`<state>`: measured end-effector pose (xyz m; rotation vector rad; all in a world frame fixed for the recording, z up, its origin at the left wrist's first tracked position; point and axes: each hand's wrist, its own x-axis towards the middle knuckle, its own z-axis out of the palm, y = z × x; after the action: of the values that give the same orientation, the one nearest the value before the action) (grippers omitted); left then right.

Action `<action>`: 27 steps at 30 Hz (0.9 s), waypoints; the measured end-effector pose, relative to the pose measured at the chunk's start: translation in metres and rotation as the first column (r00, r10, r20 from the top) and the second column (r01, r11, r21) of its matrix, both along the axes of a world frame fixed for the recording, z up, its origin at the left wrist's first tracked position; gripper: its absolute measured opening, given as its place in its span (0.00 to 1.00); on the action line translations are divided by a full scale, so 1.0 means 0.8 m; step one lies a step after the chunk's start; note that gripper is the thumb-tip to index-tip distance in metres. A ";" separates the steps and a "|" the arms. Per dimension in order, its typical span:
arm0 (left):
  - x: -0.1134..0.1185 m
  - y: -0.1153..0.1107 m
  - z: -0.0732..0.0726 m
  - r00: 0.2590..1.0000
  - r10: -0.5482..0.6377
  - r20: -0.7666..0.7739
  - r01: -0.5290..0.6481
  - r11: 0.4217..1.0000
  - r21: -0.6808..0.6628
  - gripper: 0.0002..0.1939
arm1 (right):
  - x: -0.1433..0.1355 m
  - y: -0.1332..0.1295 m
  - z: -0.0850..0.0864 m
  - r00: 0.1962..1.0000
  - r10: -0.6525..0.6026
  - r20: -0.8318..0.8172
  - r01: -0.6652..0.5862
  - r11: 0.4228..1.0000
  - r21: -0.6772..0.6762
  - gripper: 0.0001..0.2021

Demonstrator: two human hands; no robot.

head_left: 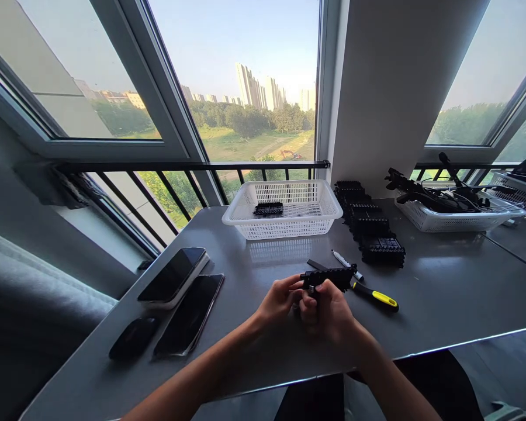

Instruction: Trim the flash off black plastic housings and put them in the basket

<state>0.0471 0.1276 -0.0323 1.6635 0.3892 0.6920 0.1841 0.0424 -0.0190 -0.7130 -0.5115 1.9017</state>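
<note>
Just above the table, both my hands hold a black plastic part (331, 278) with a toothed edge. My left hand (280, 299) pinches its left end. My right hand (331, 310) is closed round its lower side, thumb on top; a small shiny bit shows near that thumb, too small to name. Behind the part lies a tool with a black and yellow handle (379, 298), its middle hidden by the part. A white marker pen (342, 257) rests beside it.
A white basket (284, 229) holds one similar black part (268, 208). Black toothed parts (368, 225) are stacked right of it. Another basket (447, 221) carries black parts and wires. At left lie a phone on a white box (175, 275), a dark tablet (190, 316) and a black mouse (134, 338).
</note>
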 end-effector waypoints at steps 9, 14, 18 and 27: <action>-0.001 0.005 0.000 0.997 0.077 0.017 -0.076 0.997 -0.007 0.18 | 0.006 -0.002 0.009 0.997 -0.070 -0.043 0.068 0.996 -0.058 0.11; -0.001 0.009 0.000 0.997 0.075 0.029 -0.072 0.994 -0.080 0.23 | 0.020 -0.002 0.011 0.989 -0.109 -0.099 0.101 0.991 -0.091 0.12; -0.001 0.012 -0.003 0.996 0.073 0.056 -0.064 0.988 -0.142 0.24 | 0.033 -0.002 0.012 0.981 -0.139 -0.134 0.130 0.989 -0.073 0.12; -0.002 0.018 -0.004 0.988 0.137 0.068 -0.120 0.970 -0.213 0.26 | 0.050 -0.004 0.020 0.976 -0.166 -0.142 0.163 0.986 -0.035 0.13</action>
<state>0.0455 0.1417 -0.0354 1.4159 0.4966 0.7863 0.2240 0.0390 -0.0033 -0.6083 -0.3290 1.7905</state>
